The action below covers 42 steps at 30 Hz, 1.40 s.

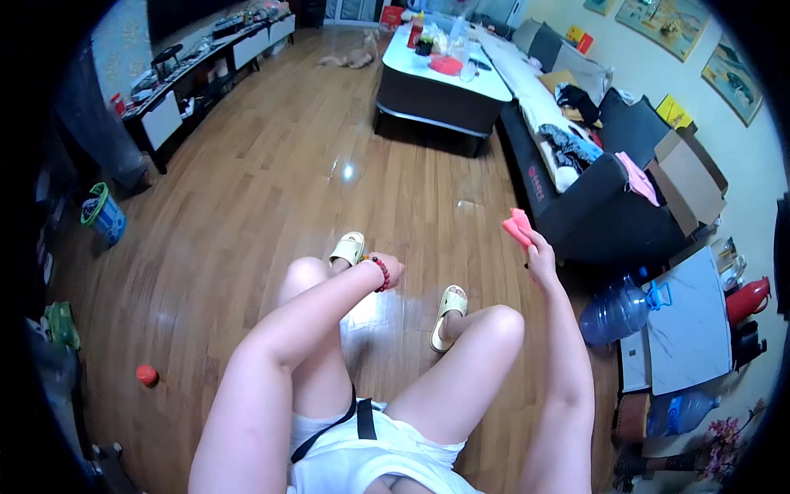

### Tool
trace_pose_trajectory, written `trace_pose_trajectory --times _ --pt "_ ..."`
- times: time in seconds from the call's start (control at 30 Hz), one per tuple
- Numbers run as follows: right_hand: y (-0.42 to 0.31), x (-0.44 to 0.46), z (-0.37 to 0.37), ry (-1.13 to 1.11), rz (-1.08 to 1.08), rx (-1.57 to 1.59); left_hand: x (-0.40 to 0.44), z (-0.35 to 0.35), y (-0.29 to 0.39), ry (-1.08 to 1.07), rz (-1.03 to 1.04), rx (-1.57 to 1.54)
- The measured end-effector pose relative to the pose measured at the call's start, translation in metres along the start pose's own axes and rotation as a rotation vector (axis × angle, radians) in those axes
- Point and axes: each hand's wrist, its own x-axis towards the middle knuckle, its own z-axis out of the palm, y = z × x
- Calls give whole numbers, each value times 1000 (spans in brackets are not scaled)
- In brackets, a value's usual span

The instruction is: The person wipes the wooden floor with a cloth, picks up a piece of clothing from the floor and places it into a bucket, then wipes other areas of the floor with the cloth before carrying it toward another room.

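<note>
My right hand point(541, 257) is closed on a pink object point(518, 228), perhaps a folded cloth or toy, held out over the wooden floor point(411, 189) on the right. My left hand point(390, 269), with a red bead bracelet point(380, 274) at the wrist, hangs in front of my knees near a yellow slipper point(349, 247). Its fingers are curled and mostly turned from view, so whether it holds anything is hidden. The other yellow slipper point(449, 317) is on my right foot, between the two hands.
A coffee table point(436, 103) stands ahead, an animal point(354, 53) lying beside it. A sofa point(576, 206) and water jug point(613, 313) are on the right. At left are a bin point(105, 216), a red ball point(146, 375) and a TV cabinet point(164, 122).
</note>
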Motion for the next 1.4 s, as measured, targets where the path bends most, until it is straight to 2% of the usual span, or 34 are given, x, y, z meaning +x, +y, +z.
trace_pose_trajectory --times 0.03,0.17,0.2,0.27,0.3,0.4,0.53,0.63,0.7,0.87,0.9,0.93,0.97,1.0,1.07,1.17,1.3,1.4 --pt "-20 2 0 39 -118 9 -27 -2 5 66 19 -102" --pt "-102 -10 11 -54 224 448 -91 22 7 200 54 -152" --pt "-97 -9 29 -30 221 516 -103 27 3 138 36 -123" --pt "-120 -17 48 -41 360 691 -138 16 1 17 12 -52" --pt "-132 -24 49 -125 401 781 -158 7 -1 -10 -24 -81" --pt "-160 -26 63 -256 443 1027 -174 -2 -18 36 -65 -68" --pt "-196 -8 77 -382 448 1099 -176 -10 -46 88 -113 -144" --pt "-213 10 101 -485 408 1225 -158 9 -72 134 -128 -241" --pt "-223 14 120 -567 392 1296 -154 18 -84 78 -156 -306" --pt "-199 12 193 -509 684 1437 -107 117 -136 78 -218 -498" --pt "-194 14 207 -513 712 1445 -97 132 -139 -84 -278 -347" --pt "-193 17 218 -521 744 1449 -100 115 -133 -480 -242 -113" --pt "-205 20 223 -500 818 1285 -108 97 -120 -447 -294 -139" --pt "-205 23 229 -527 800 1240 -110 85 -109 -415 -346 -167" --pt "-208 28 237 -592 754 1154 -97 89 -99 20 -195 -423" --pt "-218 31 241 -579 814 1024 -87 108 -91 250 45 -390" --pt "-210 23 260 -545 942 1095 -90 126 -75 -369 -180 -204" --pt "-228 20 261 -510 1052 1163 -76 149 -71 -407 -188 -414"
